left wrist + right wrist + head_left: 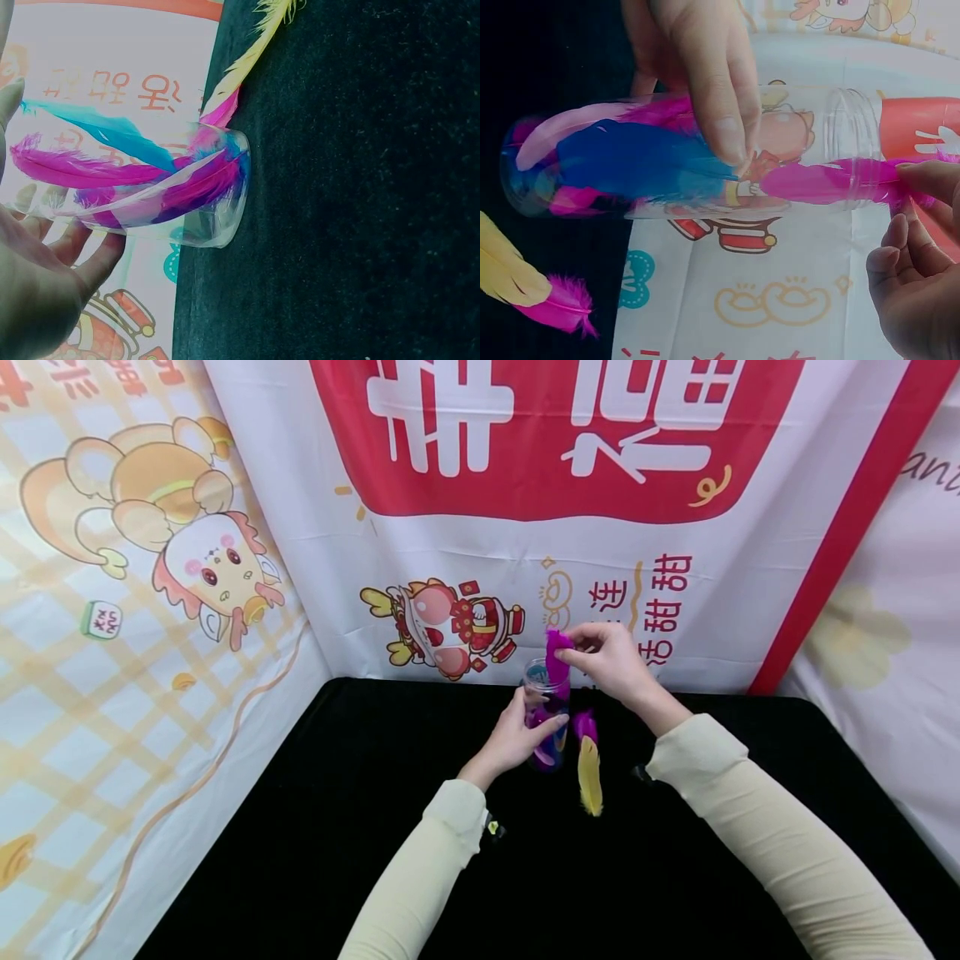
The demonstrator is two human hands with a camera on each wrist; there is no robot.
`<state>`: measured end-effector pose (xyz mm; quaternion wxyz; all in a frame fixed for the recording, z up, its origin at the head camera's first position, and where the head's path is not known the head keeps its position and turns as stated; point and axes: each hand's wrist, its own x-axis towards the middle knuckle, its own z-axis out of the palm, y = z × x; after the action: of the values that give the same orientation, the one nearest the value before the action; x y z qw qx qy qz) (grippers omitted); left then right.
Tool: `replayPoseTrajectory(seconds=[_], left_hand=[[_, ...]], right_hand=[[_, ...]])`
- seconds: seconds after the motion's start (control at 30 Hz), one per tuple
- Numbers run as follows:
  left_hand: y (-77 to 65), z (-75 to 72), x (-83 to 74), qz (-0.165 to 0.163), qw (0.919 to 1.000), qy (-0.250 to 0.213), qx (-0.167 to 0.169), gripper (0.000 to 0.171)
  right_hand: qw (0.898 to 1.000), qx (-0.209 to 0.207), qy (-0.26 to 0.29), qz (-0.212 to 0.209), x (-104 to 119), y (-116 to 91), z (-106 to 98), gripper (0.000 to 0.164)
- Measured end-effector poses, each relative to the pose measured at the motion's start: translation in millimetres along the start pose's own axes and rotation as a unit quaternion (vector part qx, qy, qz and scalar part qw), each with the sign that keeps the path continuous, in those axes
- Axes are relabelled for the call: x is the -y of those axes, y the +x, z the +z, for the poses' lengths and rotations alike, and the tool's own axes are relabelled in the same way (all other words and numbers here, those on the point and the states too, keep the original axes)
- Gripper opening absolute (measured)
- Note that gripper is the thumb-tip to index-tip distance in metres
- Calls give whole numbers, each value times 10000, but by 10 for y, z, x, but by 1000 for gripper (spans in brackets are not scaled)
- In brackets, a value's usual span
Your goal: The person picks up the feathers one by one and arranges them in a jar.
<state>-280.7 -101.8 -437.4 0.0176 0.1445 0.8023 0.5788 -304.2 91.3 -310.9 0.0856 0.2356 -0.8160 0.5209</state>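
Note:
My left hand (517, 735) grips a tall clear jar (855, 112) around its side, thumb on one face and fingers on the other. My right hand (611, 664) pinches a magenta feather (817, 180) between thumb and fingertips at the jar's mouth. Much of that feather lies inside the neck; its upper end sticks out. Deeper in the jar are a blue feather (630, 165), a pale pink feather (562, 131) and other magenta ones. The left wrist view also shows a turquoise feather (112, 131) through the wall. The right hand is out of that view.
Beside the jar, on the black-covered table (450, 893), a yellow feather (589, 777) lies against another magenta feather (585, 725). A printed white and red cloth (465, 543) hangs right behind the table's back edge. Patterned cloth (150, 693) hangs on the left.

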Motion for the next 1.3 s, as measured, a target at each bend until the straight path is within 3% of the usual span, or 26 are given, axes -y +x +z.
replayPoseTrajectory(seconds=[0.53, 0.77, 1.3], left_hand=[[0, 3, -31, 111, 9999, 42, -38, 64], [-1, 8, -25, 116, 9999, 8, -15, 73], [-8, -1, -38, 10, 10000, 84, 9, 76]], right_hand=[[9989, 375, 150, 226, -69, -11, 26, 17], [9973, 605, 208, 354, -94, -49, 18, 17], [9968, 610, 270, 444, -118, -68, -84, 21]])
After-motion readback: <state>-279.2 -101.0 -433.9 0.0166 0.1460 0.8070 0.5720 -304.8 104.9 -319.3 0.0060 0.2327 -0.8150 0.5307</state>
